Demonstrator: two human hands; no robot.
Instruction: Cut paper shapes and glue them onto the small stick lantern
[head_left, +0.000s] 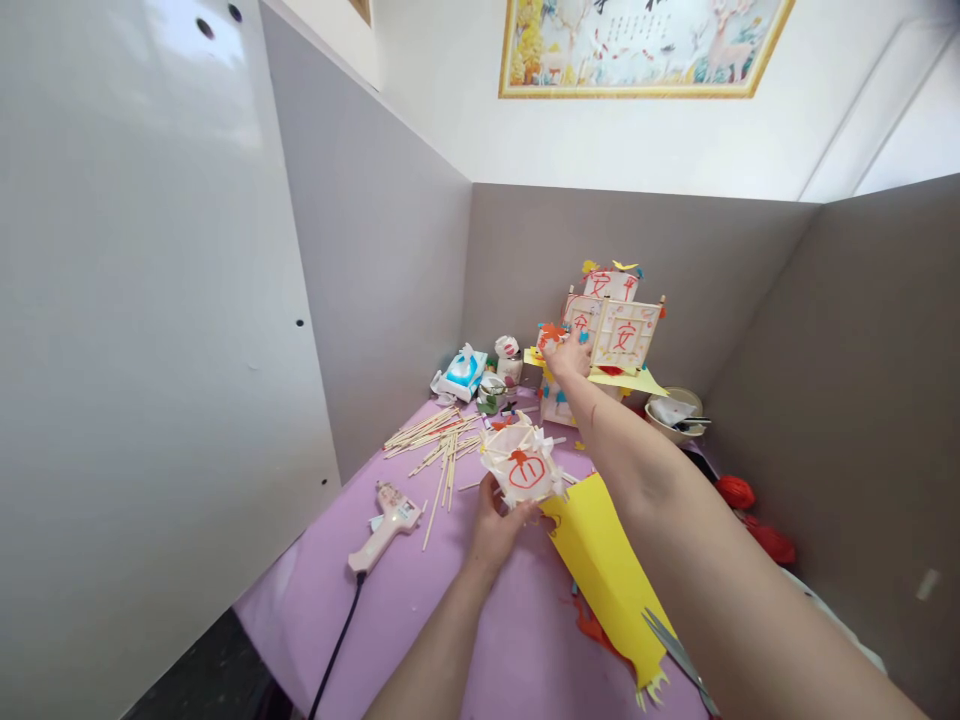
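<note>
The paper work seems well along, though not all of it looks finished. At the back of the desk [300, 610], a tiered paper lantern [625, 335] stands upright with its stick frame built, its pale walls fitted, red characters drawn on them and small coloured cutouts attached. The small lantern [525, 474] near the middle seems less complete: its walls are on and a red round mark is drawn on the near face, but the top appears open, with frame sticks showing and ragged white paper along the edges. Loose sticks [442, 440] lie unused, and a yellow sheet [611, 570] with a fringed near end is spread beside the scissors [675, 650], whose blades overlap its edge. The glue gun [388, 525] lies to the other side.

The small lantern is boxy, whitish and slightly tilted, in front of the tiered one and apart from it. The person's left hand [499, 522] has its grip closed around the lantern's lower near edge. The right hand [568, 356] reaches to the tiered lantern's side, by an orange cutout [552, 333]; whether that grip is pinching something or merely touching cannot be told.
</note>
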